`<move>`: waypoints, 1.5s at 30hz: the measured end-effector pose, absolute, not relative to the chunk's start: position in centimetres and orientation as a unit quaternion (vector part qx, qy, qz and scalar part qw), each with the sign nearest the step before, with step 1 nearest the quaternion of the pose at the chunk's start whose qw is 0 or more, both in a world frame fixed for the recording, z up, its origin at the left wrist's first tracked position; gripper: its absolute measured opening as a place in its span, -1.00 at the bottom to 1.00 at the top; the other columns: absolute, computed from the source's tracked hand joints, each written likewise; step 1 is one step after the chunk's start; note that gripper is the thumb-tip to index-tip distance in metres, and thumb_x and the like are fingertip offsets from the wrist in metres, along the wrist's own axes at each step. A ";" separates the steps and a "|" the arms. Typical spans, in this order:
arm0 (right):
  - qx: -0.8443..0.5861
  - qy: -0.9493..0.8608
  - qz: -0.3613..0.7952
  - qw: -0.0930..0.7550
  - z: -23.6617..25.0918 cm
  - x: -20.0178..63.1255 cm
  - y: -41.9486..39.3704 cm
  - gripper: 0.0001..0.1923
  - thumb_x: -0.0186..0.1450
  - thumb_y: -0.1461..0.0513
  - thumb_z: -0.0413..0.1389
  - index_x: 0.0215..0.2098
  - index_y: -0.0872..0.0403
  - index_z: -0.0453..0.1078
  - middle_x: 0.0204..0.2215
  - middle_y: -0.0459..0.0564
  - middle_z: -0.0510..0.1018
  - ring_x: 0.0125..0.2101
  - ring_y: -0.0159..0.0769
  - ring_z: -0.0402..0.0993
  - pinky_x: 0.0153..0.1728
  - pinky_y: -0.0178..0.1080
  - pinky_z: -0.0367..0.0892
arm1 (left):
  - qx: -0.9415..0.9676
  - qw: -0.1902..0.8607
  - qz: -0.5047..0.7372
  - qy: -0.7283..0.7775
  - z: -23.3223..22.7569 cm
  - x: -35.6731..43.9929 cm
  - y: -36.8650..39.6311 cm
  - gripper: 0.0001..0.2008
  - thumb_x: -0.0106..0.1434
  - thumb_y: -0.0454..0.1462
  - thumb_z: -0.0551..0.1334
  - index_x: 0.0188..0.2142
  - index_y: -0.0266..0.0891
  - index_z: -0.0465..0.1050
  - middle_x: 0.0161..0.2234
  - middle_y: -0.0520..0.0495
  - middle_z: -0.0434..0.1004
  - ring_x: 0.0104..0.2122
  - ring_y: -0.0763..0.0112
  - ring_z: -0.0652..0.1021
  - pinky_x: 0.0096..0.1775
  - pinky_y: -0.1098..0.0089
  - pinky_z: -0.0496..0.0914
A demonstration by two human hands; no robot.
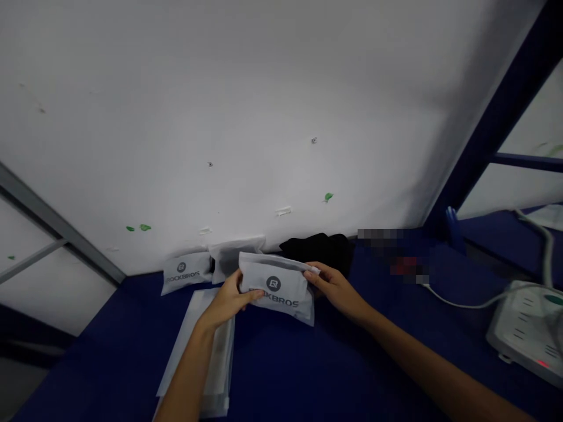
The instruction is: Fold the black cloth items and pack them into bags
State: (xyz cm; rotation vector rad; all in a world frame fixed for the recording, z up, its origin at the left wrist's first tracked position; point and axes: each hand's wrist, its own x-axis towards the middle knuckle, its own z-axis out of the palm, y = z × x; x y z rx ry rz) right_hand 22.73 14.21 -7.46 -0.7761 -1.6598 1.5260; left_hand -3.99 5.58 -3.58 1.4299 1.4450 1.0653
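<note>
Between my two hands is a frosted zip bag point(285, 287) printed with a round logo and the word ROCKBROS. It bulges slightly, but its contents do not show. My left hand point(231, 298) grips its left side, thumb across the front over part of the lettering. At the top right corner, the fingers of my right hand point(328, 282) pinch the zip edge near the slider. Flat frosted bags point(189, 340) lie in a stack under my left forearm. Behind, a filled ROCKBROS bag point(187, 272) and another frosted bag point(233, 258) lean against the wall.
A black cloth-like item point(319, 249) lies by the white wall point(264, 117), behind my right hand. On the right, a white power strip point(523, 328) with a lit red switch and a cable sits on the blue table point(281, 375). Blurred items lie nearby.
</note>
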 end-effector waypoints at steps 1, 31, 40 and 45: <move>-0.302 -0.626 0.615 0.372 -7.7 22.6 14.2 -0.51 0.28 -0.10 0.14 -0.01 0.07 0.36 -0.22 0.03 0.47 -0.22 -0.19 0.46 -0.38 -0.23 0.48 | 0.546 0.414 0.440 0.580 -3.5 -4.0 5.6 -0.44 0.06 -0.08 0.45 0.00 -0.26 0.41 -0.30 -0.05 0.56 -0.50 0.46 0.50 -0.59 0.51 0.33; -0.280 -0.842 0.394 0.239 -7.7 22.0 11.7 -0.87 0.32 0.20 0.16 -0.19 0.05 0.50 -0.32 -0.06 0.59 -0.33 -0.35 0.51 -0.28 -0.31 0.35 | 0.465 -0.149 0.157 0.859 -5.9 -9.1 6.6 -0.38 0.31 -0.09 0.12 0.29 -0.31 0.15 0.37 -0.41 0.01 0.33 -0.21 0.06 0.15 -0.30 0.08; -0.254 -0.868 0.357 0.234 -7.3 22.2 11.6 -0.85 0.31 0.21 0.16 -0.16 0.03 0.51 -0.28 -0.05 0.61 -0.30 -0.31 0.52 -0.24 -0.26 0.36 | 0.473 -0.152 0.189 0.847 -6.7 -11.5 6.1 -0.45 0.30 -0.05 0.16 0.22 -0.20 0.30 0.29 -0.38 0.09 0.25 -0.21 0.23 0.09 -0.04 0.31; -0.296 -0.853 0.250 0.350 -5.7 23.4 12.6 -0.87 0.34 0.25 0.08 -0.24 0.04 0.48 -0.28 -0.03 0.57 -0.26 -0.28 0.48 -0.16 -0.22 0.35 | 0.505 -0.199 0.187 0.818 -5.8 -8.4 6.2 -0.60 0.31 -0.10 0.15 0.06 -0.22 0.45 0.16 -0.33 0.23 0.17 -0.09 0.31 0.09 0.01 0.30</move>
